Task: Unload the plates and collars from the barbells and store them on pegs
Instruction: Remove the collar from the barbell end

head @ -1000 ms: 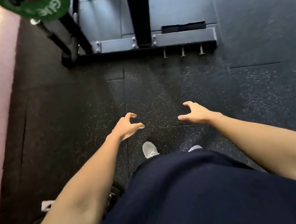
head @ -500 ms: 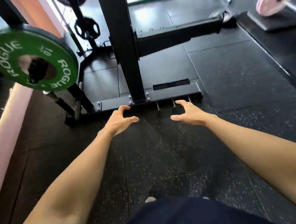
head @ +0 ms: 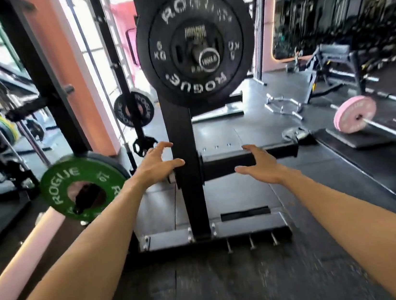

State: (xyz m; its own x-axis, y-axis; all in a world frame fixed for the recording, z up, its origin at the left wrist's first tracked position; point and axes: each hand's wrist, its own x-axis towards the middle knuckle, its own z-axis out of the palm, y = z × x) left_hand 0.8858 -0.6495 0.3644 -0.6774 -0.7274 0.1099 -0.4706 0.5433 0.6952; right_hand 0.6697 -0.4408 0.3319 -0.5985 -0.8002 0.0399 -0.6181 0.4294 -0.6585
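Up comes my view from the floor, and the big black plate [head: 195, 45] now hangs high on the far upright [head: 186, 166]. My left hand [head: 156, 164] and right hand [head: 260, 164] reach spread and empty, directly below it, equally near.

Above my fingers [head: 163, 145] I see a black plate [head: 195, 45] with white raised lettering and a silver cap at its hub. Left of my left-hand fingers hangs a green plate [head: 57, 186], also lettered in white. The rack post [head: 186, 171] between my fingers is plain black. Far right of my right-hand fingers sits a pale pink plate [head: 353, 114]. The floor [head: 235, 291] beneath is dark grey with fine light speckles, and the pillar [head: 71, 73] beyond is orange.
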